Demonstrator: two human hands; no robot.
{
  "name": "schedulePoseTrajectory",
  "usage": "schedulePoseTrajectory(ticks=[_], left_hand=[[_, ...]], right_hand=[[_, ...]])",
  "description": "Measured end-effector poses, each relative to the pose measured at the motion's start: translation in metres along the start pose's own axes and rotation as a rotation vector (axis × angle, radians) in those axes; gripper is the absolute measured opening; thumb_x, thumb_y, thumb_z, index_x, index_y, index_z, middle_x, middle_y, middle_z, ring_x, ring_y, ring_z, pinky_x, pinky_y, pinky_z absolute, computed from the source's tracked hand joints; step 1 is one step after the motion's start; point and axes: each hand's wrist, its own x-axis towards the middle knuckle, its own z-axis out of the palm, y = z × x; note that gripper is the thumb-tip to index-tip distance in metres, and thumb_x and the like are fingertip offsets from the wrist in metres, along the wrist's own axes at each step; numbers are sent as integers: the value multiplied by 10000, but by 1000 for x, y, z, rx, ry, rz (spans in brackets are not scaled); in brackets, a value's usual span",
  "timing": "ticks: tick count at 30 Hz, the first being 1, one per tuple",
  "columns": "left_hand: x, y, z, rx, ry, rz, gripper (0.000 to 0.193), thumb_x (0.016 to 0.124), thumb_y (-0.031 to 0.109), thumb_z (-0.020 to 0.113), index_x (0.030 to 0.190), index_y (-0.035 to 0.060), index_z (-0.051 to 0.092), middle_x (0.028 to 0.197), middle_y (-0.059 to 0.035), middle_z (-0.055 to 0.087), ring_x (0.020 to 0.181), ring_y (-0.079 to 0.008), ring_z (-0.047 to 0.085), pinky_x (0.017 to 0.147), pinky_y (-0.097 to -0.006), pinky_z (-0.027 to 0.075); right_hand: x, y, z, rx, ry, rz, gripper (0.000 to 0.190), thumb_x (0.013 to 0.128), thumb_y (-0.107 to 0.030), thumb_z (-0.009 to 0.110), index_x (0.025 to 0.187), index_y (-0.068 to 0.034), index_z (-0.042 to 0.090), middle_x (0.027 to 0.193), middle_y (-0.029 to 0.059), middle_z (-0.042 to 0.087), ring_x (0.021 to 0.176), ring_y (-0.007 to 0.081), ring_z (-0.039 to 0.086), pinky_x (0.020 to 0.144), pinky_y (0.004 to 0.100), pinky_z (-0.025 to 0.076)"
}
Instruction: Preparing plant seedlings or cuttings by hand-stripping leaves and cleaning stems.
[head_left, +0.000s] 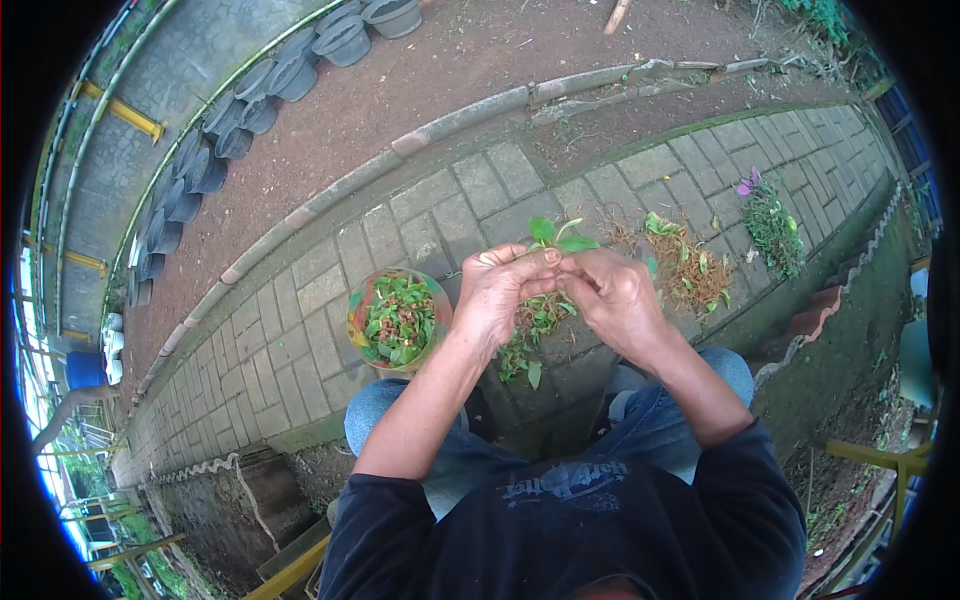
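Note:
Between my two hands I hold a small leafy seedling (555, 237), its green leaves standing above my fingertips. My left hand (501, 279) pinches it near the leaves. My right hand (613, 286) closes its fingertips lower on the same plant, close against the left; the stem's lower end is hidden by my fingers. Below my hands lies a loose heap of leafy seedlings (536, 322) with brownish roots, partly covered by my hands. To the left stands a round container (358, 339) with colourful sides, filled with green plants and brown clumps (399, 319).
A pile of brown roots and leaves (694, 270) lies to the right on the paving (300, 300). Beyond it is a clump of small-leaved greenery (776, 229) with a purple flower (748, 182). Several black plant pots (289, 77) line the soil bed behind a low kerb (457, 112).

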Motion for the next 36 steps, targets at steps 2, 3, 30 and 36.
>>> schedulePoseTrajectory(ticks=[2, 3, 30, 36], left_hand=[[0, 0, -1, 43, 21, -12, 138, 833, 76, 761, 913, -15, 696, 865, -111, 716, 712, -147, 681, 678, -260, 590], [0, -1, -1, 67, 19, -19, 146, 843, 83, 752, 933, -19, 696, 874, -109, 719, 721, -137, 679, 677, -256, 586], [8, -12, 4, 148, -114, 0, 73, 840, 44, 704, 886, -12, 694, 786, -75, 688, 669, -125, 651, 639, -259, 564], [5, 2, -2, 7, -54, 25, 139, 853, 12, 683, 976, -50, 664, 928, -143, 717, 779, -178, 695, 702, -301, 595]], right_hand=[[-1, -1, 0, 1, 13, 11, 70, 825, -40, 632, 852, 24, 631, 789, 219, 636, 727, 404, 643, 631, 478, 502], [-1, -1, 0, -7, 20, -2, 64, 828, -35, 624, 847, 26, 627, 790, 221, 636, 731, 407, 642, 637, 481, 502], [2, 15, 0, -258, 150, -66, 29, 802, -8, 579, 816, 17, 570, 732, 209, 603, 670, 392, 629, 589, 481, 503], [9, 9, -38, -614, 21, 56, 161, 714, 61, 570, 866, 48, 623, 849, 223, 634, 685, 375, 651, 615, 467, 532]])
